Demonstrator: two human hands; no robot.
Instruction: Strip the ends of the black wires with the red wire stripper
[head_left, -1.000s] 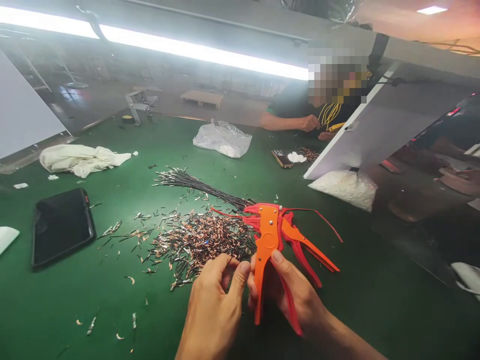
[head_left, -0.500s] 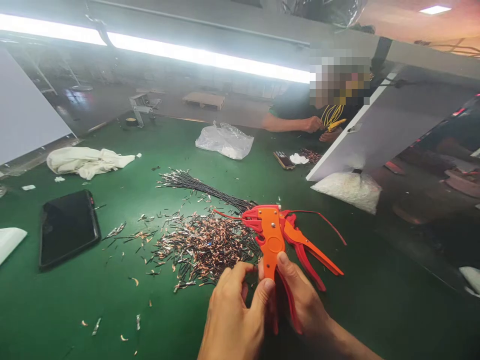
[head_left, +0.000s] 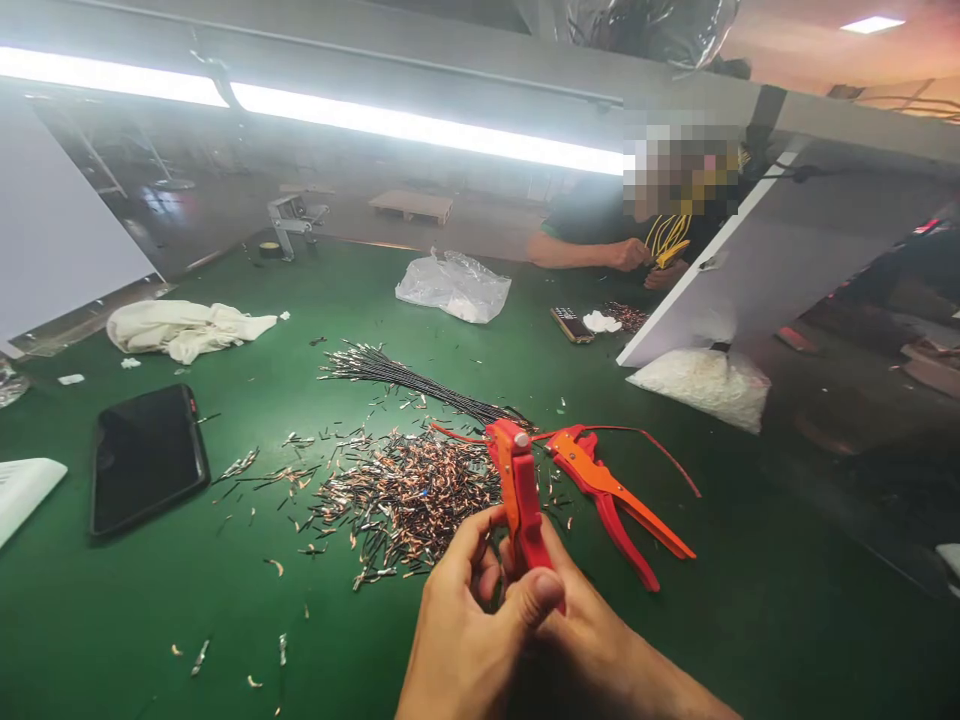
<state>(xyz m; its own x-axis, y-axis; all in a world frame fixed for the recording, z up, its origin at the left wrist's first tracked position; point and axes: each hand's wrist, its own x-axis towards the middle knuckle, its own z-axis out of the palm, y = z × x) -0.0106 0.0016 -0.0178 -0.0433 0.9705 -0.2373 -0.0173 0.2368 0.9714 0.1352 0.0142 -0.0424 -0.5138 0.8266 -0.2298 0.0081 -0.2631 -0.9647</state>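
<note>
An orange and red wire stripper [head_left: 517, 480] is upright in front of me, seen nearly edge-on. My left hand [head_left: 469, 620] is closed on its lower part, thumb across the handle. Behind it, my right hand [head_left: 589, 620] also grips the handles, its fingers mostly hidden. A second wire stripper [head_left: 607, 490] of the same colours lies on the table to the right. Near it runs a thin red wire [head_left: 664, 458]. Just beyond my hands is a heap of cut wire ends [head_left: 424, 490], and behind that a bundle of black wires [head_left: 405, 375] with bare metal tips.
On the green table [head_left: 225, 620] are a black phone [head_left: 150, 455], a white cloth [head_left: 191, 330], a plastic bag [head_left: 457, 287] and a filled white bag [head_left: 705, 388]. A slanted white panel [head_left: 757, 250] stands at right. Across the table, a person's hands [head_left: 634, 255] hold yellow wires.
The held wire stripper has turned from its flat side to nearly edge-on, and its head is slightly lower. My left thumb has moved across the handle. The whole view has shifted slightly.
</note>
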